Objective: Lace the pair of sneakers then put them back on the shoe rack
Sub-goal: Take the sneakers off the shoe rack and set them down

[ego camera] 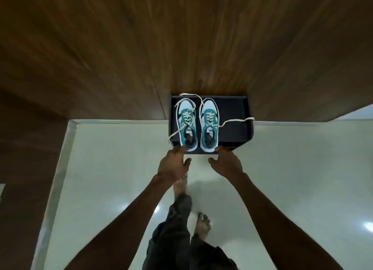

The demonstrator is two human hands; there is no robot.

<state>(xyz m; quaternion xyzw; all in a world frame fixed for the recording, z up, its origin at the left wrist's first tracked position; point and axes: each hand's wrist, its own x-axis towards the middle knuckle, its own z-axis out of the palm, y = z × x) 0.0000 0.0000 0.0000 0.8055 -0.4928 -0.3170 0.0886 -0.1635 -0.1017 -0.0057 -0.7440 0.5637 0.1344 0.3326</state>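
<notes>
Two teal-and-white sneakers stand side by side, toes away from me, on a dark pull-out shoe rack shelf (234,116). The left sneaker (186,124) and the right sneaker (209,124) are laced, with long loose white lace ends (232,121) trailing over the shelf's sides. My left hand (174,162) is at the shelf's front edge by the left heel, fingers on top and thumb below. My right hand (227,161) grips the same edge by the right heel.
The shelf sticks out from a dark wooden cabinet (181,47) that fills the upper view. Below is a glossy pale tiled floor (111,179). My bare feet (203,227) and dark trousers are under my arms. A wooden panel (26,168) stands at the left.
</notes>
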